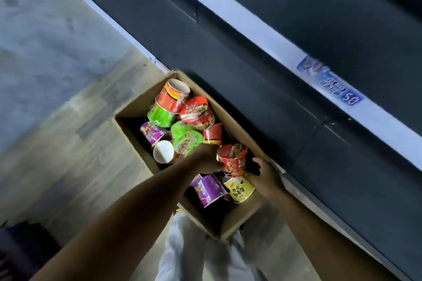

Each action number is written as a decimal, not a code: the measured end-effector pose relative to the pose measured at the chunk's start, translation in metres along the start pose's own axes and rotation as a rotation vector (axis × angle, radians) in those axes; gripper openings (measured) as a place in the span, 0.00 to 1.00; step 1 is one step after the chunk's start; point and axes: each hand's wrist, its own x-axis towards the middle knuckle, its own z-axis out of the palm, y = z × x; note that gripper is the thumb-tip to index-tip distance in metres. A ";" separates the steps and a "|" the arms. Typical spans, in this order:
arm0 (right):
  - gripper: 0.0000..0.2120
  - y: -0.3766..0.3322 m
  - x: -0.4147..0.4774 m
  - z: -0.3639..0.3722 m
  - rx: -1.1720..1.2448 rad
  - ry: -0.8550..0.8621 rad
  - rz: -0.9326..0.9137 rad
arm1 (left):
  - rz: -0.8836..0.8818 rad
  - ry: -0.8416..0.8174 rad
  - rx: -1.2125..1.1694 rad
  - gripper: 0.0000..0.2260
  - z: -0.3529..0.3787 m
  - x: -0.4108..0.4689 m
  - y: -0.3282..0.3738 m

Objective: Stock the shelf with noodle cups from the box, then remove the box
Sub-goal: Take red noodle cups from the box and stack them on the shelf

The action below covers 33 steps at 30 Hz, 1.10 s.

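Note:
An open cardboard box [134, 107] stands on the floor against the dark shelf unit [262, 70]. Several noodle cups lie jumbled inside it: red, green, purple and yellow ones. My left hand [205, 158] and my right hand [265, 177] both reach into the box and hold one red noodle cup [233, 159] between them, left hand on its left side, right hand curled on its lower right side. A purple cup [210, 189] and a yellow cup [239, 189] lie just below the held cup. A green cup [186, 137] lies beside my left hand.
The shelf's white front edge [251, 20] runs diagonally to the right and carries a blue price label [331, 82]. Grey and wood-look floor [57, 98] spreads to the left. My pale trousers [194, 253] show below the box. A dark object [22, 248] sits at the lower left.

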 end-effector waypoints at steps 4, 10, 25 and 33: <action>0.32 0.048 0.049 0.029 -0.094 -0.006 -0.017 | -0.031 -0.003 0.002 0.24 0.054 0.050 -0.021; 0.41 0.092 0.133 0.076 -0.247 0.024 -0.120 | -0.030 -0.013 -0.081 0.27 0.118 0.128 -0.035; 0.16 0.116 0.187 0.090 -0.507 0.216 -0.348 | -0.101 0.052 -0.194 0.19 0.173 0.203 -0.042; 0.13 0.105 0.154 0.069 -0.374 0.229 -0.345 | -0.019 0.103 -0.097 0.14 0.140 0.172 -0.034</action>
